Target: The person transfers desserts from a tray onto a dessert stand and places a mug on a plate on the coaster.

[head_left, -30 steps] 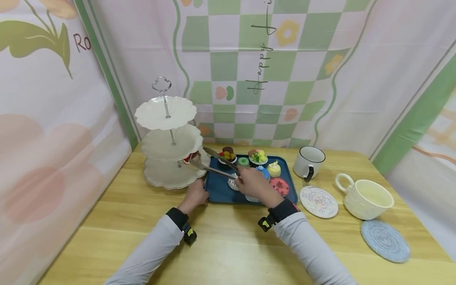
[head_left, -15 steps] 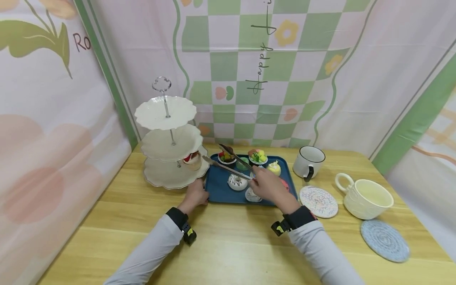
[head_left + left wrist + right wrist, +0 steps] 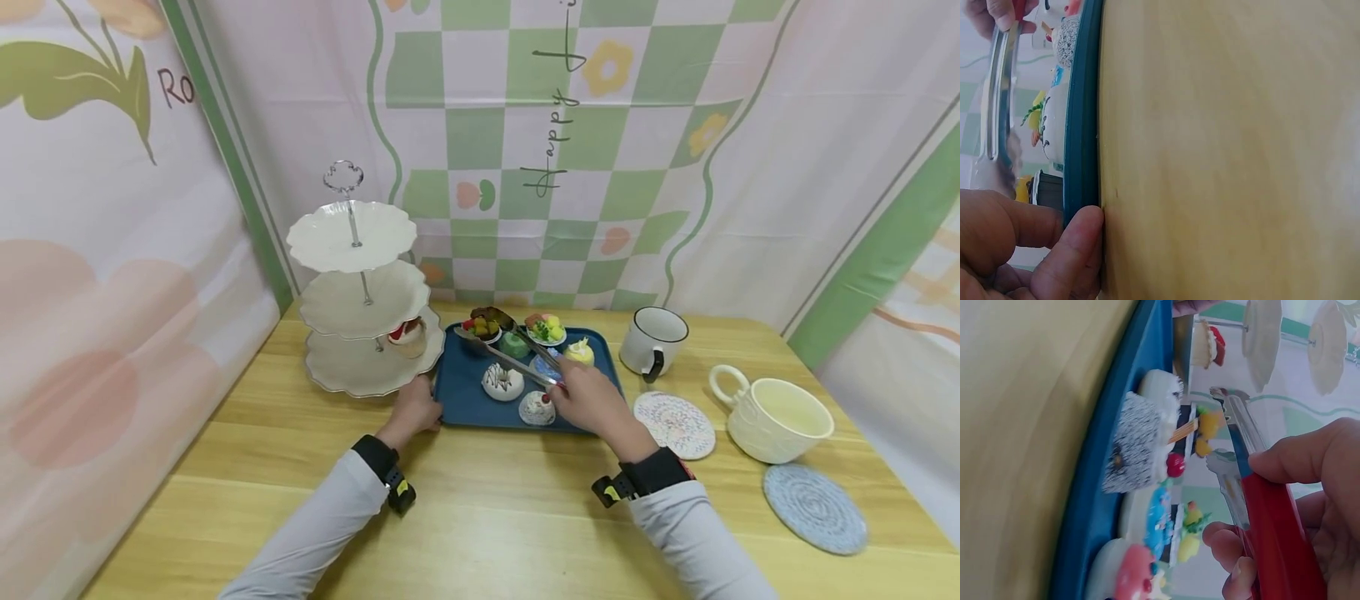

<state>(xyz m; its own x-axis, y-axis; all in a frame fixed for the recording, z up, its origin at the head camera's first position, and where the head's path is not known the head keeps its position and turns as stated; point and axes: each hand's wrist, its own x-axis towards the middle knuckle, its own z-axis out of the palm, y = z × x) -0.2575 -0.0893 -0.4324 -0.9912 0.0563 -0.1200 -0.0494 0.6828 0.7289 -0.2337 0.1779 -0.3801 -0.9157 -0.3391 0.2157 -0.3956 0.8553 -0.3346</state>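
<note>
My left hand (image 3: 414,406) pinches the front left corner of the blue tray (image 3: 461,408); its thumb and finger meet the rim in the left wrist view. With my right hand (image 3: 592,398) I hold metal tongs (image 3: 517,364) by their red handle (image 3: 1282,534). The tongs' arms are spread over the back of the tray, near a cup of fruit (image 3: 482,327) and a green pastry (image 3: 514,345). Nothing shows between their tips in the right wrist view. Also on the tray are a white doughnut (image 3: 502,382), a cherry-topped cake (image 3: 537,408) and a yellow cake (image 3: 580,352).
A three-tier cake stand (image 3: 351,237) stands left of the tray, with a cupcake (image 3: 407,340) on its bottom tier. To the right are a white mug (image 3: 651,337), a cream cup (image 3: 776,425), a speckled coaster (image 3: 675,423) and a blue-grey coaster (image 3: 815,508).
My right hand has drawn the tongs away from the stand, rightward over the tray. The cupcake stays on the bottom tier. My left hand keeps its place at the tray corner.
</note>
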